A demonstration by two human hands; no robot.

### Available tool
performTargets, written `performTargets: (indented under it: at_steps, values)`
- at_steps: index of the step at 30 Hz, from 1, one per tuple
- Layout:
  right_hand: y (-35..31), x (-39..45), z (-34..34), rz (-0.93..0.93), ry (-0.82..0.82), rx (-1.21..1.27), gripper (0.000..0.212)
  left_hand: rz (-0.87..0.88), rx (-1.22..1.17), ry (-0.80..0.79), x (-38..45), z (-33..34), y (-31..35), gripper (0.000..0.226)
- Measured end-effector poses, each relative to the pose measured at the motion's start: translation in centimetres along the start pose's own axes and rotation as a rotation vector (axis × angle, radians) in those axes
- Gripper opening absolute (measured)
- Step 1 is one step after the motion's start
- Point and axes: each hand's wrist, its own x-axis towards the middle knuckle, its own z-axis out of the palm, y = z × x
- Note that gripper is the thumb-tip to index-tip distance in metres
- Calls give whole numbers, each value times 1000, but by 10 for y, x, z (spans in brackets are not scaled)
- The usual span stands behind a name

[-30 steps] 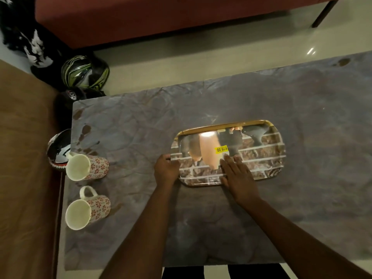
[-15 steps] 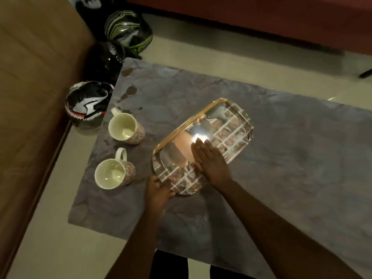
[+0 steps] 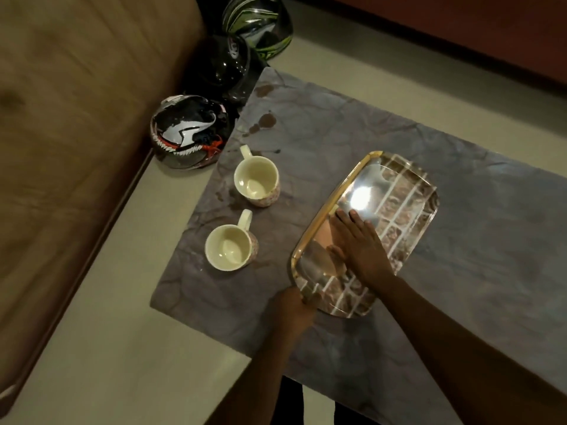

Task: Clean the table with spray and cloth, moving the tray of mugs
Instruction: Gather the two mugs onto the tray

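Grey table (image 3: 460, 271): left hand (image 3: 293, 311) grip pinches tray (image 3: 408, 210) corner; right hand (image 3: 362, 246) flat on it.

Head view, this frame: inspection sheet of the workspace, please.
Surface: grey marbled table, dark stains near its far left corner.
Job's things: tray flat on table, empty; two mugs upright beside it; spray and cloth not seen.
Clutter: nothing seen.
Grippers: left hand grips tray's near end; right hand rests flat on tray.
Cables: nothing seen.
Surroundings: three helmets on floor, brown sofa left.
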Motion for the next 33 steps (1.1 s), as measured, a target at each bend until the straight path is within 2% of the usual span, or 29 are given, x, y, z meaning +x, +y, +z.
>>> performTargets:
  at_steps: [1,2,3,5,7,9,11,14,16,18,21,24,30,33]
  values:
    - [-7,3,-7,13,36,50,60,38,282,0,1,-19,3,47]
    - [-15,7,-17,10,101,109,58,92,465,32,1,-36,8,47]
    - [-26,13,-27,-11,186,160,54,169,538,102,-1,-55,16,42]
    - [-53,28,-49,-59,317,236,48,371,513,353,-11,-87,35,30]
    - [-85,44,-69,-123,342,304,47,507,332,643,-22,-117,50,20]
    - [-110,58,-84,-188,310,311,51,567,248,734,-24,-135,56,21]
    - [-132,76,-94,-236,219,222,62,516,295,740,-18,-145,51,42]
    - [-150,104,-95,-217,-46,26,76,366,433,634,-1,-147,38,80]
    - [-157,119,-89,-195,-190,-20,75,283,463,514,11,-144,27,93]
    - [-163,127,-80,-174,-229,-56,72,217,405,420,20,-141,18,98]
    - [-167,132,-71,-179,-109,-93,65,216,359,401,28,-140,14,93]
    - [-162,128,-73,-178,-26,-29,58,259,329,419,27,-143,17,88]
    - [-90,77,-104,18,208,174,59,450,326,444,4,-131,66,80]
    - [-42,47,-112,188,216,191,65,579,442,388,-4,-99,98,70]
